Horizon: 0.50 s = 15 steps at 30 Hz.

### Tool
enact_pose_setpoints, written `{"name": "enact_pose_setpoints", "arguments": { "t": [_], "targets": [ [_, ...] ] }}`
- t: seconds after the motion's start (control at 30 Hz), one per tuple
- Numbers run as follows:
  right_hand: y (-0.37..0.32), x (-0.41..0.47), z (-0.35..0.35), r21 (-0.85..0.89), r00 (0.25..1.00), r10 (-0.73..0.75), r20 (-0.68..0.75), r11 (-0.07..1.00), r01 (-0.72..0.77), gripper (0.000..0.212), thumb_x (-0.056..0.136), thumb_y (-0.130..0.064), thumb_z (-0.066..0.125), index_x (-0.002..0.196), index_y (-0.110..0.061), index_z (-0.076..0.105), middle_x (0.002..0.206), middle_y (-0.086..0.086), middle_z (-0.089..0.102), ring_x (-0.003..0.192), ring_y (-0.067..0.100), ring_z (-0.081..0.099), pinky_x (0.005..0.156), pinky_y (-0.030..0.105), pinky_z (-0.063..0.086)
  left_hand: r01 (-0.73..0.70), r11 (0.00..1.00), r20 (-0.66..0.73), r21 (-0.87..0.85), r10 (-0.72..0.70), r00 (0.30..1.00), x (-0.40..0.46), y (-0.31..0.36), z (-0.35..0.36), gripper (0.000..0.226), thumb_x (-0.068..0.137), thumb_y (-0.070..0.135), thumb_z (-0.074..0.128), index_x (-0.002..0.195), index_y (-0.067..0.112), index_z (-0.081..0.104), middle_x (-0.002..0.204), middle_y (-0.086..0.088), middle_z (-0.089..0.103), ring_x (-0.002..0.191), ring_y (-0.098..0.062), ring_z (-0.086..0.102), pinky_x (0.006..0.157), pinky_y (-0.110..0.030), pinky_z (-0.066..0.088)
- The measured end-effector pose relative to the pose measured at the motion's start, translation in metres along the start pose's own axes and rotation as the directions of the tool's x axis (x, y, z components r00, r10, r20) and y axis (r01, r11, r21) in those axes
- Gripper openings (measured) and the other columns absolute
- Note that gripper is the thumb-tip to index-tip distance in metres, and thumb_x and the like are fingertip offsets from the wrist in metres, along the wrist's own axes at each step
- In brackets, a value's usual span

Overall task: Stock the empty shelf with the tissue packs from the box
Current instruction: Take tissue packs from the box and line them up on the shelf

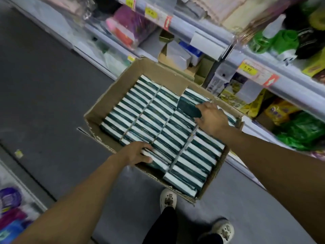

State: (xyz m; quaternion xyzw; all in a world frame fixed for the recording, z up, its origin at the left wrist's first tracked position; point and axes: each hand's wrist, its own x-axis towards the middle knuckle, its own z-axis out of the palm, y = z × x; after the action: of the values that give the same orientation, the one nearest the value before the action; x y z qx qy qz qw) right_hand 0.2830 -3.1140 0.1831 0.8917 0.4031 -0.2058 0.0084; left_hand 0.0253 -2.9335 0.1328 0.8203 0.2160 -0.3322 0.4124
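An open cardboard box [98, 110] stands on the grey floor, packed with rows of green-and-white tissue packs [158, 124] set on edge. My left hand [137, 154] reaches into the near left row, its fingers curled around a pack [154, 155] there. My right hand [211, 117] is at the far right row and pinches one dark green pack [188, 107] that is tilted up out of its row. Shelves [202, 30] run along the far side behind the box.
The shelves hold bagged goods, small boxes and yellow price tags [247, 68]. Green and yellow packets [299, 131] fill the low shelf at right. More goods [10, 205] sit at lower left. My two feet in pale clogs [168, 199] stand just before the box.
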Motion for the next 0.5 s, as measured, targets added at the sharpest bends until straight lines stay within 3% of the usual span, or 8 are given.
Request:
{"name": "enact_pose_setpoints", "arguments": {
  "t": [0.13,0.23,0.27,0.37,0.5],
  "targets": [
    [0.001,0.020,0.005,-0.075,0.997,0.071,-0.017,0.995,-0.072,0.053,0.094,-0.032,0.057,0.140,-0.013,0.039,0.141,0.014,0.039,0.133,0.032,0.033,0.101,0.044,0.038,0.006,0.975,-0.124,-0.224,-0.035,0.992,0.011,0.006,0.006,0.066,0.081,0.057,0.069,0.138,0.029,0.048,0.137,0.003,0.053,0.118,-0.014,0.052,0.095,-0.026,0.041],
    [-0.002,0.029,0.009,-0.214,0.995,0.078,-0.058,0.973,-0.089,0.055,0.093,-0.038,0.057,0.138,-0.011,0.040,0.139,0.014,0.042,0.131,0.032,0.034,0.102,0.040,0.032,0.028,0.948,-0.018,-0.318,-0.036,0.999,0.017,0.002,0.005,0.096,0.056,0.067,0.083,0.138,0.037,0.043,0.136,0.008,0.051,0.124,-0.015,0.050,0.107,-0.036,0.042],
    [-0.004,0.031,0.009,-0.247,0.995,0.082,-0.050,0.965,-0.092,0.057,0.093,-0.042,0.057,0.138,-0.011,0.041,0.139,0.014,0.043,0.131,0.031,0.034,0.103,0.040,0.031,0.024,0.952,0.006,-0.306,-0.023,1.000,0.019,0.000,0.004,0.094,0.055,0.061,0.087,0.136,0.038,0.045,0.133,0.008,0.054,0.122,-0.014,0.052,0.107,-0.038,0.044],
    [-0.006,0.033,0.013,-0.266,0.996,0.089,-0.027,0.959,-0.093,0.049,0.093,-0.042,0.057,0.131,-0.012,0.048,0.138,0.012,0.044,0.132,0.030,0.034,0.099,0.040,0.035,-0.032,0.952,-0.048,-0.305,0.018,0.999,0.023,0.005,-0.001,0.052,0.072,0.035,0.086,0.118,0.027,0.062,0.115,0.003,0.065,0.107,-0.014,0.061,0.099,-0.039,0.049],
    [-0.007,0.023,0.006,-0.049,0.987,0.082,-0.138,0.995,-0.089,0.041,0.094,-0.033,0.056,0.129,-0.012,0.052,0.130,0.012,0.051,0.123,0.029,0.044,0.091,0.037,0.041,-0.021,0.930,-0.133,-0.368,-0.031,0.991,0.017,0.018,-0.016,0.034,0.073,0.033,0.085,0.098,0.016,0.069,0.098,-0.011,0.071,0.093,-0.026,0.066,0.080,-0.035,0.054]
  ]
}}
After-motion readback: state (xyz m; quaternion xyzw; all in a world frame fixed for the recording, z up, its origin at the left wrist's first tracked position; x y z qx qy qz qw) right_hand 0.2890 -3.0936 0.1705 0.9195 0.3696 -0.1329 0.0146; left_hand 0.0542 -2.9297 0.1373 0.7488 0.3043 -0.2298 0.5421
